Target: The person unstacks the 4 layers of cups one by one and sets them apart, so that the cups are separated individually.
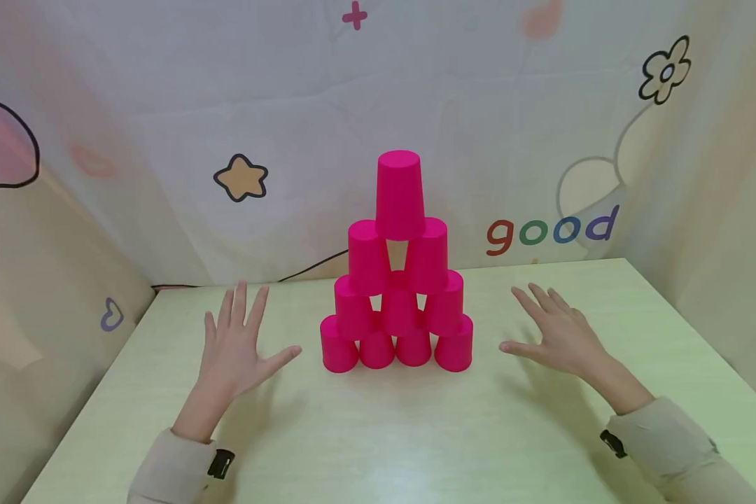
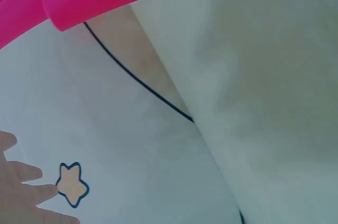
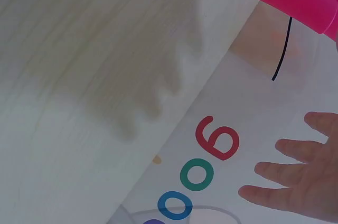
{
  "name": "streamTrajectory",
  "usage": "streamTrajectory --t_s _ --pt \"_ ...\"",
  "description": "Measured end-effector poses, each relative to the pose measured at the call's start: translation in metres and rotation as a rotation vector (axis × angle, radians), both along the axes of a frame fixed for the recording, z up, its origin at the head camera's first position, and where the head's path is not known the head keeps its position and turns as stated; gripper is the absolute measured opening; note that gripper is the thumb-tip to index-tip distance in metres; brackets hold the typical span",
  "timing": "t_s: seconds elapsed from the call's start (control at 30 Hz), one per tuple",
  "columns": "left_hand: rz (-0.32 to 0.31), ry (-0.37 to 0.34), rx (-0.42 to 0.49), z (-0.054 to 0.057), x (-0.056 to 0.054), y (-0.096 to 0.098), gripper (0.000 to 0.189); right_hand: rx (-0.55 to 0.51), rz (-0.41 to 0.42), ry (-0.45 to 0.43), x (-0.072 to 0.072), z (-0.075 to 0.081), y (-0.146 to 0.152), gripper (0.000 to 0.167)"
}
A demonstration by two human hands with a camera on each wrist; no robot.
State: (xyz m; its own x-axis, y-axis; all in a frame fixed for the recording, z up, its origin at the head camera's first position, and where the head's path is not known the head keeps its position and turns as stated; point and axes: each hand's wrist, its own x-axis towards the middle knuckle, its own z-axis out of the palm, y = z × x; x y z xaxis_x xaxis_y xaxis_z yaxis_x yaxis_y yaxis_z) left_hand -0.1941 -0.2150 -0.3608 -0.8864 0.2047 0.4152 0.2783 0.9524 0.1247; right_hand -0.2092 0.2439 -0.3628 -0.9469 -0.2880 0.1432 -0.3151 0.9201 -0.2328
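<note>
Your left hand has its fingers spread apart and grips nothing; your right hand is likewise spread and without a hold. The pink cup pyramid stands on the bench between them, to the right of your left hand and the left of your right, touching neither. Its cups are inverted, likely so flat bases support the rims above. The top cup bridges two others, presumably sharing its weight; your hands' clearance probably spares the stack a knock.
</note>
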Motion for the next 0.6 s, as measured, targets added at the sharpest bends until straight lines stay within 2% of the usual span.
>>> streamTrajectory --t_s 0.2,0.43,0.6 --pt "-0.065 0.071 0.07 0.019 -0.004 0.007 0.093 -0.081 0.039 -0.026 -0.004 0.001 -0.01 0.087" --pt "-0.199 0.208 0.159 0.035 -0.012 0.025 0.085 -0.232 0.127 -0.016 -0.012 -0.002 -0.022 0.065" --pt "-0.263 0.247 0.25 0.045 -0.016 0.04 0.079 -0.293 0.163 -0.017 -0.018 -0.006 -0.031 0.056"
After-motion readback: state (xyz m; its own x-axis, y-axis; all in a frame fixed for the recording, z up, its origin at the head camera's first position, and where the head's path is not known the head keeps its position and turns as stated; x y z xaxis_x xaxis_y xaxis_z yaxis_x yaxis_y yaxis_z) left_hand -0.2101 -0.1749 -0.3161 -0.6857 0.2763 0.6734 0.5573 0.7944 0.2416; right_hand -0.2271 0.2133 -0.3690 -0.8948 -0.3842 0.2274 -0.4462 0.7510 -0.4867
